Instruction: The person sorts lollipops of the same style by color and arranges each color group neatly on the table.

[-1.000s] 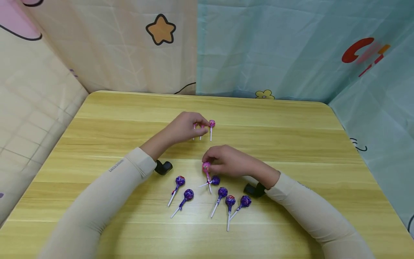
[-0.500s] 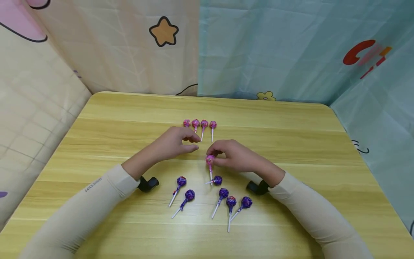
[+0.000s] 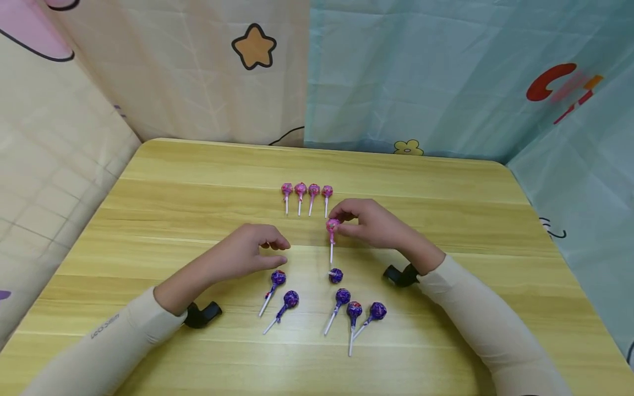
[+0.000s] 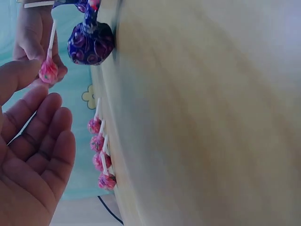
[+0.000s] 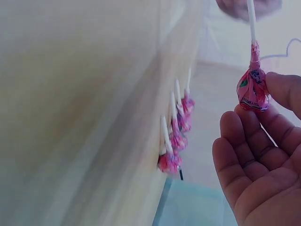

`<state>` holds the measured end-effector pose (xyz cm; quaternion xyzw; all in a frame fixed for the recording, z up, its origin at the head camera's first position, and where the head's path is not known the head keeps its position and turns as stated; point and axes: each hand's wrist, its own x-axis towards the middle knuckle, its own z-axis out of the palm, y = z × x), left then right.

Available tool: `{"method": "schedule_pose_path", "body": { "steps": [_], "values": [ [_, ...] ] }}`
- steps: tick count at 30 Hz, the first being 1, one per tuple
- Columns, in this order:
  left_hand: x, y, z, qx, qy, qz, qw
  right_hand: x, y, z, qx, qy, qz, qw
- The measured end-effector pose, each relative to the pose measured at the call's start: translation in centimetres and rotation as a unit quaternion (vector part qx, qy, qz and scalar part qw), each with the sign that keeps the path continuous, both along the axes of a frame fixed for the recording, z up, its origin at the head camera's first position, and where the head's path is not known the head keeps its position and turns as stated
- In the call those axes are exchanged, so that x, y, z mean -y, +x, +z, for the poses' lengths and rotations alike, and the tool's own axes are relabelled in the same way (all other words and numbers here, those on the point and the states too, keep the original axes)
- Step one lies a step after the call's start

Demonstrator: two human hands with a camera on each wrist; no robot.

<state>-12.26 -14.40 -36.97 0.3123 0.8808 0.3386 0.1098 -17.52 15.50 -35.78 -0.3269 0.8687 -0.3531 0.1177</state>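
Observation:
My right hand [image 3: 369, 224] pinches a pink lollipop [image 3: 332, 226] by its head, the stick hanging down, just right of and below a row of several pink lollipops [image 3: 306, 191] on the wooden table [image 3: 446, 187]. The right wrist view shows that lollipop [image 5: 252, 89] at my fingertips and the row [image 5: 176, 136] beside it. My left hand [image 3: 247, 256] hovers loosely curled and holds nothing, just above the purple lollipops [image 3: 322, 300]. In the left wrist view its palm [image 4: 28, 155] is bare, with a purple lollipop [image 4: 90, 42] close by.
Several purple lollipops lie scattered near the table's front centre, one [image 3: 335, 275] directly under the held stick. Cloth walls [image 3: 396, 71] close off the back and both sides. A black strap [image 3: 202, 314] sits on each wrist.
My right hand has carried the pink lollipop up and away from the purple group toward the pink row. My left hand has drawn back from that row toward the purple lollipops.

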Motion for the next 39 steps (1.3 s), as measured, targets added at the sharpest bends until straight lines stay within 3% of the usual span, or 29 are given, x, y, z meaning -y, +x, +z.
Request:
{"method": "schedule_pose_path", "body": {
  "steps": [6,11,25,31,39],
  "values": [
    [0.5,1.6,-0.4,0.025,-0.017,-0.037,0.9989,-0.7,-1.6,0.4,0.005,-0.008,-0.031,0.999],
    [0.7,2.3,-0.6,0.019,-0.022,-0.06,0.9978,-1.1,-3.2,0.3,0.031,-0.026,-0.053,0.998],
    [-0.1,2.4,-1.3,0.018,-0.038,-0.06,0.9973,-1.8,-7.2,-1.0,0.057,-0.006,-0.093,0.994],
    [-0.1,2.8,-1.4,0.0,-0.052,-0.053,0.9972,-1.3,-8.8,-1.9,0.065,0.005,-0.088,0.994],
    [-0.1,3.0,-1.1,-0.009,-0.045,-0.056,0.9974,-1.0,-9.5,-1.9,0.07,0.037,-0.104,0.991]
  ]
}}
